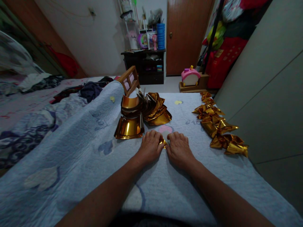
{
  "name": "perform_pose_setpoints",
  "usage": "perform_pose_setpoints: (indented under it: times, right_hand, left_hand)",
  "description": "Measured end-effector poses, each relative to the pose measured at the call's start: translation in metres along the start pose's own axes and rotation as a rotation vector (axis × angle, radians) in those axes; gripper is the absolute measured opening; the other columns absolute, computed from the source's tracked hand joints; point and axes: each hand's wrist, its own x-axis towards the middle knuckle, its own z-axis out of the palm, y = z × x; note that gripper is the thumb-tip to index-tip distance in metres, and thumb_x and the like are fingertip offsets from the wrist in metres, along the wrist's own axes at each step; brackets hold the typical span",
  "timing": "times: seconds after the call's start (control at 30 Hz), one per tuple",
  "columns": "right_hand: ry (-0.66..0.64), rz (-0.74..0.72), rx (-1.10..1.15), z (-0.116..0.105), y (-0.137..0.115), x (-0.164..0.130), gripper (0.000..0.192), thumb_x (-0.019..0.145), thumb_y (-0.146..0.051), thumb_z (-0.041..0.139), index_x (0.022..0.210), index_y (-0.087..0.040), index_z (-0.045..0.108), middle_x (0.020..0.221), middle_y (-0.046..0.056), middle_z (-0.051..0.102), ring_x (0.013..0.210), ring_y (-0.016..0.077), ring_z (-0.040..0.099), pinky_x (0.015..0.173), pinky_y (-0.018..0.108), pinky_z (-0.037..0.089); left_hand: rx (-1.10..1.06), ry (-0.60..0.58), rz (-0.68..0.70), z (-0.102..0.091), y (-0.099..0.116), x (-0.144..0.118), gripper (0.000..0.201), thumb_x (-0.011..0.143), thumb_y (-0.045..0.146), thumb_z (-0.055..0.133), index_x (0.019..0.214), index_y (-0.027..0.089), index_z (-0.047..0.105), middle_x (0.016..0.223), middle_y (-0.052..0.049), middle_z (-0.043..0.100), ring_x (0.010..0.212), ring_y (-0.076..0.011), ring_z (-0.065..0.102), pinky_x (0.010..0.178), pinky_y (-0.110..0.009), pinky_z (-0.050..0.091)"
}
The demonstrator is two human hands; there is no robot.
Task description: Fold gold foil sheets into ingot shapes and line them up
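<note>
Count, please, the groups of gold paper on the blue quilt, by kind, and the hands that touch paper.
Piles of flat gold sheets: 1
Rows of folded gold pieces: 1
Small gold piece pressed between left hand and right hand: 1
Hands touching paper: 2
Total: 5

No text, label, brand, number or sign can be read anywhere in the head view. The red bag [224, 60] against the right wall bears pale yellowish marks, but they are too blurred to make out as letters. The items on the dark shelf unit [144, 64] at the far wall are too small and dim to show any lettering, and the gold foil sheets [139, 115] carry no print.
</note>
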Motion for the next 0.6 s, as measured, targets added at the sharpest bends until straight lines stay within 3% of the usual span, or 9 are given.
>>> perform_pose_setpoints:
  times: [0.3,0.6]
  right_hand:
    - [0.022,0.005,0.007,0.0022,-0.0005,-0.0004,0.016,0.095,-0.024,0.053,0.11,-0.02,0.054,0.112,0.01,0.059,0.102,0.0283,0.048,0.086,0.04,0.03]
    - [0.042,0.041,-0.004,0.003,-0.0023,0.0004,0.024,0.094,-0.036,0.058,0.111,-0.019,0.055,0.111,0.01,0.059,0.104,0.0295,0.048,0.088,0.041,0.032]
  left_hand:
    - [-0.006,-0.053,0.04,0.0013,-0.0088,0.0007,0.011,0.095,0.025,0.055,0.105,0.021,0.055,0.113,-0.007,0.054,0.106,-0.0267,0.046,0.096,-0.043,0.039]
    - [0.01,-0.069,0.006,-0.0003,-0.0042,-0.0001,0.013,0.095,0.026,0.054,0.107,0.021,0.055,0.115,-0.007,0.054,0.108,-0.0263,0.046,0.097,-0.042,0.038]
